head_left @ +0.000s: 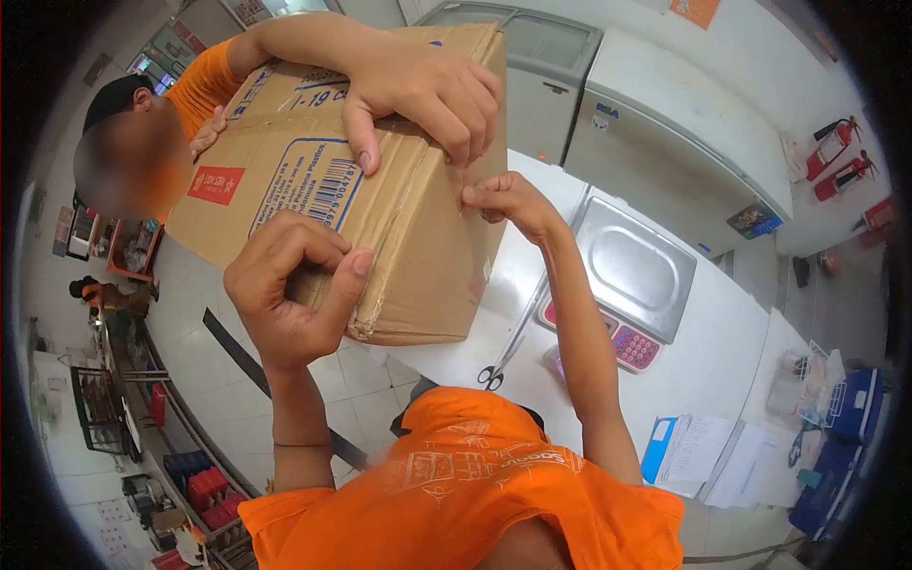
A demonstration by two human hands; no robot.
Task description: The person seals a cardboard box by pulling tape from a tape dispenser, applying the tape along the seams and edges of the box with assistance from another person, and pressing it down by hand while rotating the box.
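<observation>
A large brown cardboard box (418, 275) with blue print and a red label is tilted in front of me. My left hand (299, 285) grips its near lower edge, with curled fingers and the thumb on top. At the box's side face, my right hand (508, 201) has its fingers pinched together against the cardboard; whatever lies between them is too small to make out. A co-worker in orange lays one hand (427, 95) over the top edge, while that person's other hand (209, 131) rests on the far side of the box.
A scale (635, 266) with a metal tray stands on the white table (703, 370), right of the box. Black scissors (489, 378) lie near my body. Papers (703, 451) are at the lower right, and chest freezers (665, 142) stand behind.
</observation>
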